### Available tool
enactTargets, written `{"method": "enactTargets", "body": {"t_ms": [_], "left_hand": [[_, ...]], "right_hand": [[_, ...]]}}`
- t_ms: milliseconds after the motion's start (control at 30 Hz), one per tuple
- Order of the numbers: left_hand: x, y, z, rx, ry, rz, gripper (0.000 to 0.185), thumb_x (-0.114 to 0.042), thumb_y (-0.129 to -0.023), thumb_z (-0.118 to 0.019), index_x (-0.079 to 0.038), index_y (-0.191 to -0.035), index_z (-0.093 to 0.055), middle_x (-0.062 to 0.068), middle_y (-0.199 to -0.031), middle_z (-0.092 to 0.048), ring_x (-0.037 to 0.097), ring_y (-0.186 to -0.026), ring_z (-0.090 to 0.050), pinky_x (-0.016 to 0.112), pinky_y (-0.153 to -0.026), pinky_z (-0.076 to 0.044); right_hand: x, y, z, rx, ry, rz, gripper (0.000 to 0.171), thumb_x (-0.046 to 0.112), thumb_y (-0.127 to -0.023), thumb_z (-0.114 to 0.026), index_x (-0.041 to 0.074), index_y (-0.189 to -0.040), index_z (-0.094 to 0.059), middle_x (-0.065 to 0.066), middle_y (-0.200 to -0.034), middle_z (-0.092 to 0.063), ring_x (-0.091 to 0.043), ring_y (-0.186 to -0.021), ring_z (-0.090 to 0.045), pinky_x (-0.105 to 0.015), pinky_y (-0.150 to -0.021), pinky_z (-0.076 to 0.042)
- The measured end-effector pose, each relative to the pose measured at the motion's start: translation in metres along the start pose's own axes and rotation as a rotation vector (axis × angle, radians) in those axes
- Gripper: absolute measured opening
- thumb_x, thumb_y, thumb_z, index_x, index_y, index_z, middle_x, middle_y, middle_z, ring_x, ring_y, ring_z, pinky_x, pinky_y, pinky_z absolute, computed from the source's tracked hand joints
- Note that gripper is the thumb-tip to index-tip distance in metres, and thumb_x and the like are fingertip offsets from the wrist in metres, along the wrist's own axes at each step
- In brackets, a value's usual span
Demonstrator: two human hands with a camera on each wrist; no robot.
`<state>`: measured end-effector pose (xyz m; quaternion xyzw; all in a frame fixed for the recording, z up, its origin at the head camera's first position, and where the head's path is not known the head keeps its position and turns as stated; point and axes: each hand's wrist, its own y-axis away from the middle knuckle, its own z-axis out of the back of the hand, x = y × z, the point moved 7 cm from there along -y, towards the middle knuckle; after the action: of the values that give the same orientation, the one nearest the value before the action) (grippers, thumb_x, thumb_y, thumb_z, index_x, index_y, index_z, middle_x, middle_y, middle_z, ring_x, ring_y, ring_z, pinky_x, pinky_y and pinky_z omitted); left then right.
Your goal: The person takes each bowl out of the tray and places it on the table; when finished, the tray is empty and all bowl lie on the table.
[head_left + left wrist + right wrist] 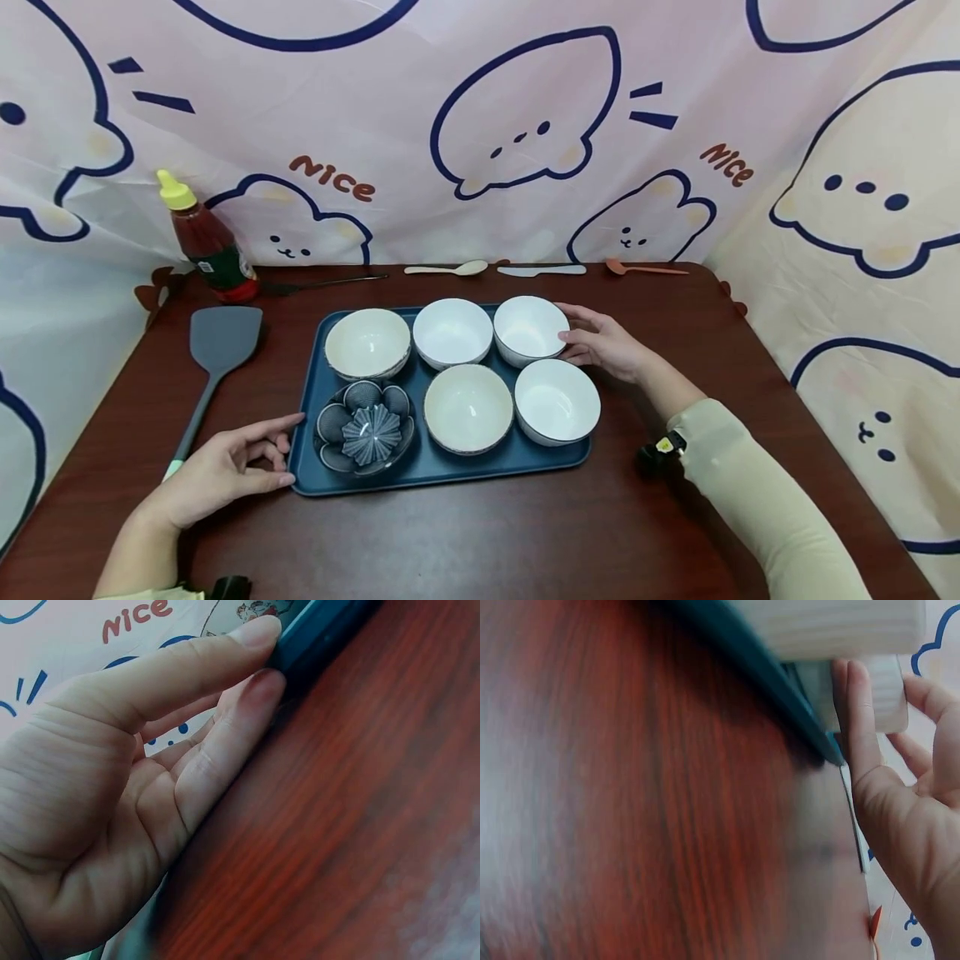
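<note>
A blue tray (442, 468) bears two rows of bowls. At its left end, the thumb and fingers of my left hand (225, 471) pinch the tray's rim; the left wrist view shows the fingertips on that edge (319, 637). My right hand (611, 346) holds the back-right white bowl (531, 325), thumb on its near side and fingers around the far side. In the right wrist view, fingers lie along this bowl's wall (890, 694). Beside it stand a white bowl (452, 329) and a cream bowl (367, 342). In front are a dark flower-shaped bowl (371, 433), a cream bowl (468, 408) and a white bowl (557, 400).
A grey spatula (225, 333) lies left of the tray, with a red sauce bottle (213, 250) behind it. Along the back edge lie a dark thin utensil (337, 282), a cream spoon (450, 269), a pale knife (540, 270) and an orange spoon (645, 268). A printed cloth hangs behind.
</note>
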<state>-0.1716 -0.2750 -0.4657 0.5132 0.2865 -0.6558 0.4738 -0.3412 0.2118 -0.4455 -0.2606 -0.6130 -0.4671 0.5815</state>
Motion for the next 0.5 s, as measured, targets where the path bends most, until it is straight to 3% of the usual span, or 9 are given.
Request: {"method": "enactTargets", "body": {"t_ms": [200,500], "left_hand": [[-0.001,0.000,0.000,0.005,0.007,-0.003,0.072,-0.007,-0.085,-0.077,0.004,-0.147,-0.041,0.010,-0.100,-0.058,0.014,-0.086,-0.063,0.026,-0.071,-0.057],[-0.002,0.000,0.000,-0.005,-0.018,-0.013,0.072,-0.007,-0.085,-0.078,0.004,-0.146,-0.042,0.010,-0.100,-0.058,0.013,-0.086,-0.063,0.026,-0.071,-0.057]], "right_hand": [[0.005,0.003,-0.004,-0.022,-0.090,-0.004,0.062,0.006,-0.100,-0.056,0.019,-0.156,-0.034,-0.016,-0.138,-0.047,-0.016,-0.083,-0.070,-0.030,-0.078,-0.060],[0.013,0.004,-0.002,-0.036,-0.155,-0.006,0.062,0.003,-0.099,-0.055,0.019,-0.156,-0.035,-0.012,-0.131,-0.052,-0.016,-0.085,-0.072,-0.030,-0.078,-0.060]]}}
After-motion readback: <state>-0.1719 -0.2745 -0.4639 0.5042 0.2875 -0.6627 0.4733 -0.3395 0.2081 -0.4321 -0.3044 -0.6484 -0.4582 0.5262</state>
